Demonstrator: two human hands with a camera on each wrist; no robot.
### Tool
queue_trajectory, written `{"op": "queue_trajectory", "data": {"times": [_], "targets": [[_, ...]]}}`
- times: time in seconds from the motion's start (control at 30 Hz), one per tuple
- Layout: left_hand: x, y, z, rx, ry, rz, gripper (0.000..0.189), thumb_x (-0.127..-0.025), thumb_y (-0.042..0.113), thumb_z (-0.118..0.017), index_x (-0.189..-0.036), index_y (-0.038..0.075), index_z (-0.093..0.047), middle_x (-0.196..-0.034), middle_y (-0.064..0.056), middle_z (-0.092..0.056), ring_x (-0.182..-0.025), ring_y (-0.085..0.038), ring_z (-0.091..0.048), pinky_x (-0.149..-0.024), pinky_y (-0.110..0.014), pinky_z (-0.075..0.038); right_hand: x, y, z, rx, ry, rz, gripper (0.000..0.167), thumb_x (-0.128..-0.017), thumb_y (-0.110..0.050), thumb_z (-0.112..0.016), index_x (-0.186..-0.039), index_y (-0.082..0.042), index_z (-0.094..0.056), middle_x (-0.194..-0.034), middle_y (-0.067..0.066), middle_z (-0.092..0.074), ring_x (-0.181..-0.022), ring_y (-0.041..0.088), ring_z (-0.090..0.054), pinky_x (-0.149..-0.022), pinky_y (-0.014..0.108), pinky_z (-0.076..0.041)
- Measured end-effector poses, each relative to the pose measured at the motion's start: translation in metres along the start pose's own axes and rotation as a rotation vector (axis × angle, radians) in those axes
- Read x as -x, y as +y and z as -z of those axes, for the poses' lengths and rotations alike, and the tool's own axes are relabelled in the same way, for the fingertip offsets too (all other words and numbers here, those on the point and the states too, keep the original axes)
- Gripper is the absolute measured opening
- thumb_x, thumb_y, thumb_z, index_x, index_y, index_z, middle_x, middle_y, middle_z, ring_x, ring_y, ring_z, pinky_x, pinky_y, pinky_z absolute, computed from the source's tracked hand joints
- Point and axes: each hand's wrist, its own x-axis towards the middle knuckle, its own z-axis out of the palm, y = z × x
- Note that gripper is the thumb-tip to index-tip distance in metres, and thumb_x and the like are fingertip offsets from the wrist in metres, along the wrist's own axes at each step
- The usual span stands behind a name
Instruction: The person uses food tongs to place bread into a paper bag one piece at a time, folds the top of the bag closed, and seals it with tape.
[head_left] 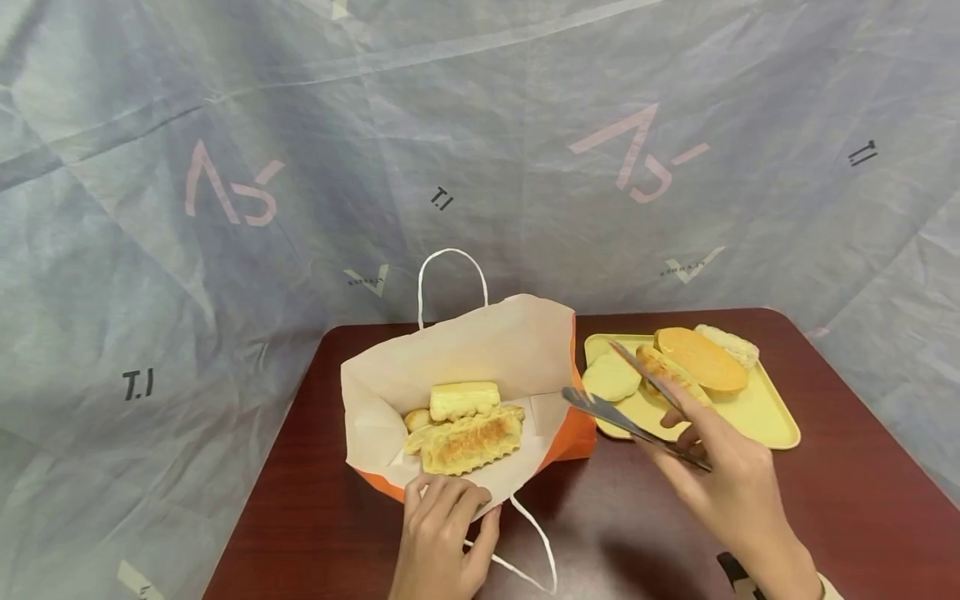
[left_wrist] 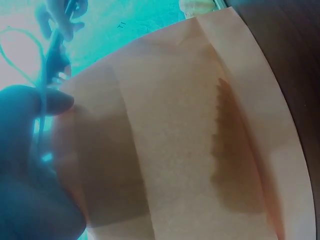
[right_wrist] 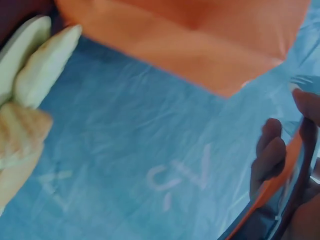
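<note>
My left hand (head_left: 446,533) grips the near rim of an orange paper bag (head_left: 525,346) with a white inside and white cord handles. In the left wrist view the thumb lies against the bag wall (left_wrist: 170,100). Inside the bag are a ridged, browned bread (head_left: 472,442), a pale yellow block-like piece (head_left: 463,401) and a small round piece (head_left: 417,419), partly hidden. My right hand (head_left: 731,471) holds metal tongs (head_left: 626,421), their arms apart with nothing between them. The tongs' tips are between the bag and the yellow tray (head_left: 765,417).
On the tray lie a pale round bread (head_left: 611,377), a browned long bread (head_left: 667,371), a large orange-yellow oval bread (head_left: 705,360) and a whitish piece (head_left: 729,346). Everything stands on a dark red table (head_left: 300,517). A grey printed sheet (head_left: 480,150) hangs behind it.
</note>
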Motion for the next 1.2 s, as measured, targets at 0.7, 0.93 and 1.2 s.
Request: {"op": "queue_trajectory", "data": {"times": [0.7,0.93,1.2], "targets": [[0.004,0.001,0.001,-0.002,-0.027,0.026,0.008,-0.089,0.022,-0.062,-0.082,0.019,-0.065,-0.081,0.008,-0.06,-0.076,-0.012,-0.057,-0.086,-0.04,-0.034,0.043,0.08,0.028,0.255,-0.276,-0.395,0.074,-0.072,-0.023,-0.088,-0.139,-0.011,-0.056,-0.08,-0.004,-0.067,-0.055,-0.005,-0.058,-0.045,0.033,-0.042],[0.004,0.002,0.001,0.0,-0.026,0.023,0.01,-0.09,0.023,-0.062,-0.082,0.019,-0.065,-0.081,0.008,-0.06,-0.076,-0.012,-0.056,-0.086,-0.04,-0.034,0.048,0.09,0.029,0.283,-0.334,-0.463,0.072,-0.077,-0.029,-0.084,-0.139,-0.009,-0.053,-0.084,0.006,-0.069,-0.055,0.009,-0.063,-0.047,0.043,-0.043],[0.003,0.002,0.0,0.009,-0.026,0.021,0.008,-0.09,0.022,-0.062,-0.082,0.019,-0.065,-0.081,0.009,-0.06,-0.077,-0.012,-0.057,-0.086,-0.04,-0.034,0.055,0.104,0.03,0.305,-0.379,-0.52,0.074,-0.08,-0.033,-0.082,-0.142,-0.009,-0.05,-0.086,0.011,-0.07,-0.055,0.015,-0.062,-0.046,0.044,-0.041]]}}
